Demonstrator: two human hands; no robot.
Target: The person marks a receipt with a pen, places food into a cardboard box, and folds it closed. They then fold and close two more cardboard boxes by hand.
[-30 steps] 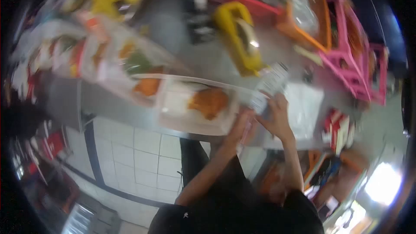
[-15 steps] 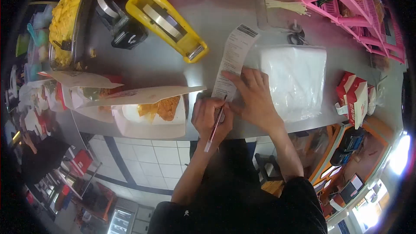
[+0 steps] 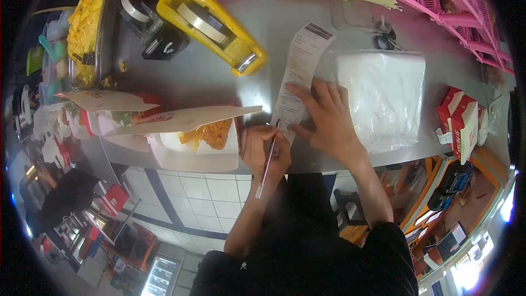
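Observation:
In the head view, my left hand (image 3: 266,151) is closed around a slim, clear-barrelled pen (image 3: 265,176). The pen's tip touches the lower left part of a long printed receipt (image 3: 298,71) on the metal counter. Spread over the receipt's right side, my right hand (image 3: 329,118) lies with fingers apart, index finger and thumb on the paper. Just left of the pen hand stands an open takeaway box (image 3: 194,160) holding fried chicken (image 3: 215,134). A stack of clear plastic bags (image 3: 382,98) lies to the right of my right hand.
A yellow tape dispenser (image 3: 211,27) and a black device (image 3: 161,44) sit at the back left, near a tray of yellow food (image 3: 87,27). Scissors (image 3: 385,41), pink racks (image 3: 455,16) and red-white boxes (image 3: 460,123) stand right. The counter's front edge runs below my hands.
The pen and my left hand have shifted slightly left across the receipt, away from my right thumb. My right hand stays spread on the paper. The whole view has shifted a little.

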